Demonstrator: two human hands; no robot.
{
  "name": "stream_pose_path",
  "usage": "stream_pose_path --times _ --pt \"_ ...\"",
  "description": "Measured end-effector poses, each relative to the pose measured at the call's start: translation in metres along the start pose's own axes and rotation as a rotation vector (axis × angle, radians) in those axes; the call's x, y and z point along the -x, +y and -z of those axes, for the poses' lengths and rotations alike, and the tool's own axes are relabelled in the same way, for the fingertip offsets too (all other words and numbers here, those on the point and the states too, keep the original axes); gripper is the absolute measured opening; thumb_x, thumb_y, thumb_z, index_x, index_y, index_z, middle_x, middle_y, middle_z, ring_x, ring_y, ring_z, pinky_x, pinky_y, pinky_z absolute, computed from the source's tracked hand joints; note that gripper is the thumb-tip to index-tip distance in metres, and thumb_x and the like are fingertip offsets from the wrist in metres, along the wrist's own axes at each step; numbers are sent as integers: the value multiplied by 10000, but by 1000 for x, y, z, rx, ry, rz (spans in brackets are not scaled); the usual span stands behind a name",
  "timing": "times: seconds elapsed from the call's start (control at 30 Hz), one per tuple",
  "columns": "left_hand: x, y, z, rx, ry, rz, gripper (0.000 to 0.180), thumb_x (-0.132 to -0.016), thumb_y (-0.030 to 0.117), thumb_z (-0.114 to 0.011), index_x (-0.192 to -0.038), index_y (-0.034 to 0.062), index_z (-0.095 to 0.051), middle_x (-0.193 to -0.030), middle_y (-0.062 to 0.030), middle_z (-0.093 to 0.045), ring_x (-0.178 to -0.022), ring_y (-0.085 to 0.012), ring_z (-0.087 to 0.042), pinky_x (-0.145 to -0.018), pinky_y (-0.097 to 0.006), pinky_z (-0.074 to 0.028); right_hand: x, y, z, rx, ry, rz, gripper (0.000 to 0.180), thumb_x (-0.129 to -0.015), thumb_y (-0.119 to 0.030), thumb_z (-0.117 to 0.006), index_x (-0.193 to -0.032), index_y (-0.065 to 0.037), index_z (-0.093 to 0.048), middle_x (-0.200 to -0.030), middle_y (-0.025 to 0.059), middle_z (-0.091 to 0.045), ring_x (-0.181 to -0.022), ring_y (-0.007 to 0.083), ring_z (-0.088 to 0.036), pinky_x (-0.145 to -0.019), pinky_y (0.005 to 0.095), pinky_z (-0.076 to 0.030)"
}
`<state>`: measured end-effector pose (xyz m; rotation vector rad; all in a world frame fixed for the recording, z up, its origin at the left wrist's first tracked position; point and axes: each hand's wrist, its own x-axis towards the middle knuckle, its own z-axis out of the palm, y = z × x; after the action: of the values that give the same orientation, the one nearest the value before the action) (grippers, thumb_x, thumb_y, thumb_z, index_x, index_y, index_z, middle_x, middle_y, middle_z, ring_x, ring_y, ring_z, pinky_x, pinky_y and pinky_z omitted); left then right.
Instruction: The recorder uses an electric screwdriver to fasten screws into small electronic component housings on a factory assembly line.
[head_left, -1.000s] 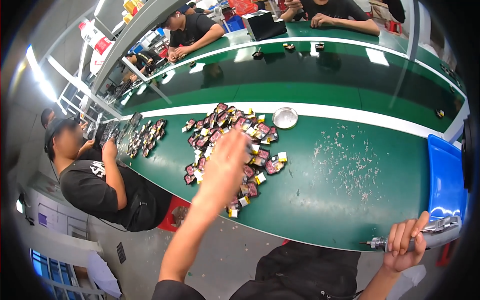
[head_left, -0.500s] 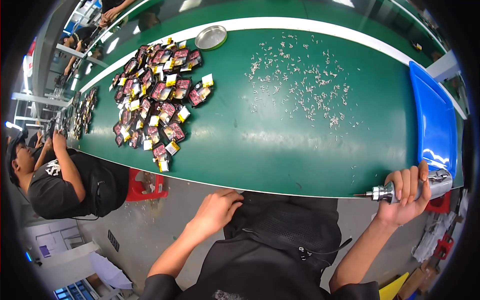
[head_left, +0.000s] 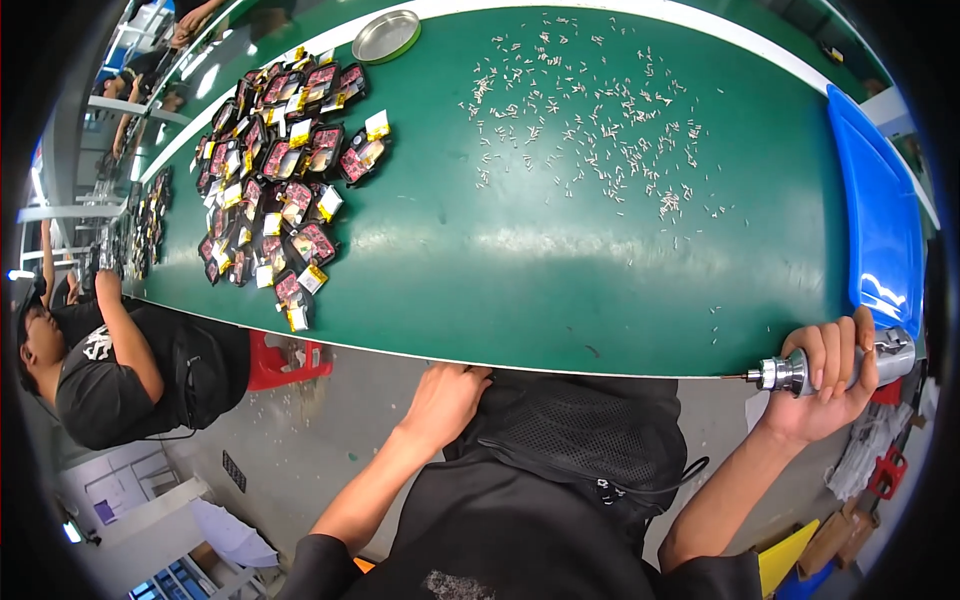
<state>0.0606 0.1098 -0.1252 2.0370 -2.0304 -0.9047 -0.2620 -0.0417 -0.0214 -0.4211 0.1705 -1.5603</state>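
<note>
The right hand (head_left: 825,370) is wrapped around a grey power screwdriver (head_left: 892,358) at the table's near edge, its thin tip aimed left; with the grip so close to the rim, a slack hold could let the tool drop to the floor (head_left: 310,450). The left hand (head_left: 445,403) rests curled by the same edge, above the lap, and whether it pinches anything I cannot tell, since the fingertips are hidden. The small black gadgets (head_left: 312,243) lie heaped on the left of the table, some overlapping; pulling one out carelessly might snag or bend its neighbour's yellow-and-white tab. Loose metal bits (head_left: 669,205) are strewn across the far middle, where a sweeping sleeve could scatter them. The table (head_left: 560,300) is smooth, green and shiny, with a round dish (head_left: 387,38) by its far white border and a blue tray (head_left: 880,200) at the right end. Beyond the left end of the heap sits a co-worker (head_left: 125,370) in black, near a red stool (head_left: 272,362).
</note>
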Motion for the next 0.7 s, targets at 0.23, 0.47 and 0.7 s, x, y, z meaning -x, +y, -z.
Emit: stream_pose_path --times 0.23,0.47,0.7 --pt "-4 -10 -24 33 -84 -24 234 -846 51 -616 -1073 -1 -615 -921 -224 -624 -855 -424 -585 -714 -472 -478 -1 0 -2 -10 15 8 76 -883 -61 -519 -905 -65 -446 -508 -42 -342 -427 55 -343 -501 237 -336" --pt "-17 0 -15 52 -174 1 212 -838 -28 -565 -1050 -17 -555 -877 -243 -582 -803 -442 -555 -687 -487 -438 -1 0 -2 -16 9 -4 80 -885 -69 -519 -907 -62 -442 -516 -41 -339 -430 60 -344 -499 241 -336" --pt "-17 -6 -18 167 -146 21 305 -804 40 -655 -1092 8 -560 -873 -247 -589 -773 -438 -549 -688 -479 -439 4 -4 -4 14 36 20 61 -898 -80 -486 -901 -50 -433 -520 -24 -355 -434 77 -350 -489 253 -342"
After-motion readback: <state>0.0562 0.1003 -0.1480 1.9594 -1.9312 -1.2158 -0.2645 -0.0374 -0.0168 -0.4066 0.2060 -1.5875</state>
